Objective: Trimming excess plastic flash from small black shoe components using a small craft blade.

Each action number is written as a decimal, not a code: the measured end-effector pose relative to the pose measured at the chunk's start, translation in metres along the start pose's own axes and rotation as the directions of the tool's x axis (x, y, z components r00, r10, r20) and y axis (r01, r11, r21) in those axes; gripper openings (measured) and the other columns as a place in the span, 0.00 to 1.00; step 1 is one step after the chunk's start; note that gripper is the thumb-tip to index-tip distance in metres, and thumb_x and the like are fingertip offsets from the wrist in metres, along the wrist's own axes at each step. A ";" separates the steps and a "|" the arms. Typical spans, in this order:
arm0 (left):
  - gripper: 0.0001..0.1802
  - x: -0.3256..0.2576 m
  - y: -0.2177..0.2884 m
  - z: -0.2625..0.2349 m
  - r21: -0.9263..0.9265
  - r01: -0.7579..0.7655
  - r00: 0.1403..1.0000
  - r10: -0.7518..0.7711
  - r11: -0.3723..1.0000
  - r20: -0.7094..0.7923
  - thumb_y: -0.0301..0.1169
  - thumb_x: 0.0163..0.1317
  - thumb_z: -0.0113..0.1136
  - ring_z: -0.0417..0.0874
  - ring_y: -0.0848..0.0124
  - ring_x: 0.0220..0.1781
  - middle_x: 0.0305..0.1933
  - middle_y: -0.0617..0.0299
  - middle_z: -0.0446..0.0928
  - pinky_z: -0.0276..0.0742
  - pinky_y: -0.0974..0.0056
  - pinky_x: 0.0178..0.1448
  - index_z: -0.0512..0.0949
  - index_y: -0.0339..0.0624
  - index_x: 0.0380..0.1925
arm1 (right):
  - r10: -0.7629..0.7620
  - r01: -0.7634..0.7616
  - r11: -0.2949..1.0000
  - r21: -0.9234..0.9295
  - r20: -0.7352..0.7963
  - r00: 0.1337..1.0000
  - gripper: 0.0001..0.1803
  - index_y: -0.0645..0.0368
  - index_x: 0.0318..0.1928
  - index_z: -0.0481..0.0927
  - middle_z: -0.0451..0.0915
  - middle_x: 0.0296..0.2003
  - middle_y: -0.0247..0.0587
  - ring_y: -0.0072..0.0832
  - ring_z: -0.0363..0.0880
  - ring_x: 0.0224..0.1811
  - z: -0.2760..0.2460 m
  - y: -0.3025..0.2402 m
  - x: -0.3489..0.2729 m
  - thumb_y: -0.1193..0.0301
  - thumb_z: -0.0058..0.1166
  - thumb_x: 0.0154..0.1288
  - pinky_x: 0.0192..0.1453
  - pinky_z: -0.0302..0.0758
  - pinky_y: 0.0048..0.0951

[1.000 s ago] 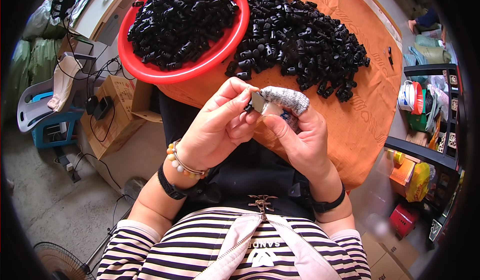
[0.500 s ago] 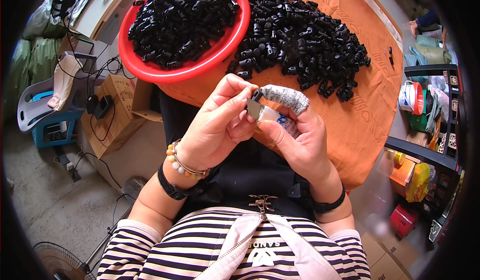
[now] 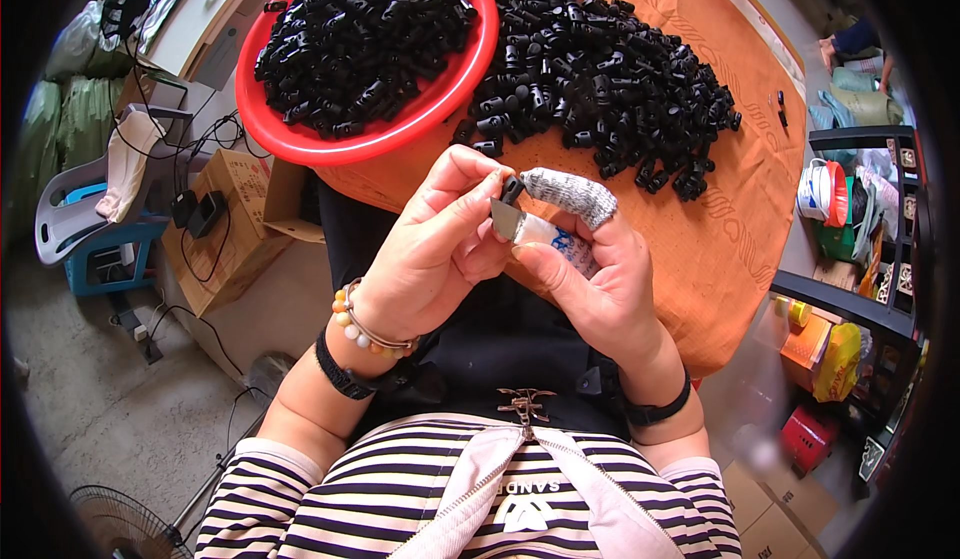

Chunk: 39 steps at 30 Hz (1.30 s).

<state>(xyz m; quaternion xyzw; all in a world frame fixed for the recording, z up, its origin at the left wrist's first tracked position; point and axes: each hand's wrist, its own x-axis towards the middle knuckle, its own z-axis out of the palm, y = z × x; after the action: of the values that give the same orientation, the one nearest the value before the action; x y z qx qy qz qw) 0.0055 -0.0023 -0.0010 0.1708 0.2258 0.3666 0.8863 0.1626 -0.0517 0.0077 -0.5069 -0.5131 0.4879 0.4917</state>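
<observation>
I count two hands: one left hand (image 3: 455, 224), one right hand (image 3: 608, 279). In the left hand: one small black part (image 3: 512, 190). In the right hand: one flat grey blade (image 3: 507, 220). On the right hand: at least one knitted finger cover (image 3: 575, 195); I cannot confirm a second. Behind the left hand: one beaded bracelet (image 3: 352, 331). Black wrist bands (image 3: 335, 371): two, one behind each hand. Beyond the left hand: one red basin (image 3: 330, 153); its black pieces (image 3: 370, 39) exceed my count. Beyond the right hand: one heap of black pieces (image 3: 605, 79), likewise uncountable, on one orange-covered tabletop (image 3: 715, 259). Left of the left hand, well apart: one blue stool (image 3: 112, 261).
</observation>
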 end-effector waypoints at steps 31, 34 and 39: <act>0.08 0.001 -0.003 -0.003 0.015 0.046 0.999 -0.046 0.999 0.006 0.33 0.69 0.43 0.57 0.83 0.19 0.27 0.65 0.65 0.54 0.79 0.22 0.67 0.48 0.45 | 0.000 0.056 0.947 0.315 -0.177 0.984 0.22 0.68 0.56 0.64 0.72 0.49 0.40 0.18 0.69 0.50 0.010 0.005 0.031 0.75 0.52 0.63 0.54 0.67 0.19; 0.08 0.002 -0.002 -0.003 0.014 0.033 0.999 -0.034 0.999 0.012 0.34 0.69 0.43 0.57 0.83 0.19 0.27 0.65 0.66 0.54 0.79 0.21 0.67 0.48 0.45 | 0.021 0.034 0.941 0.336 -0.160 0.987 0.21 0.68 0.56 0.65 0.71 0.50 0.40 0.20 0.69 0.51 0.007 0.009 0.031 0.77 0.52 0.63 0.56 0.67 0.21; 0.09 0.001 0.004 -0.004 -0.025 0.005 0.999 -0.006 1.000 -0.041 0.35 0.69 0.42 0.59 0.82 0.18 0.28 0.65 0.66 0.55 0.79 0.21 0.68 0.47 0.45 | -0.018 0.059 0.966 0.252 -0.165 0.986 0.22 0.67 0.55 0.66 0.73 0.49 0.40 0.20 0.70 0.50 0.012 0.021 0.032 0.78 0.54 0.61 0.52 0.70 0.21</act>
<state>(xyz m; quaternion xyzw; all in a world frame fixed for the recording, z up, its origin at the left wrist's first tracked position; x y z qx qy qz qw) 0.0016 0.0022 -0.0032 0.1515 0.2400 0.3702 0.8845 0.1515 -0.0194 -0.0139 -0.4670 -0.4142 0.4976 0.6023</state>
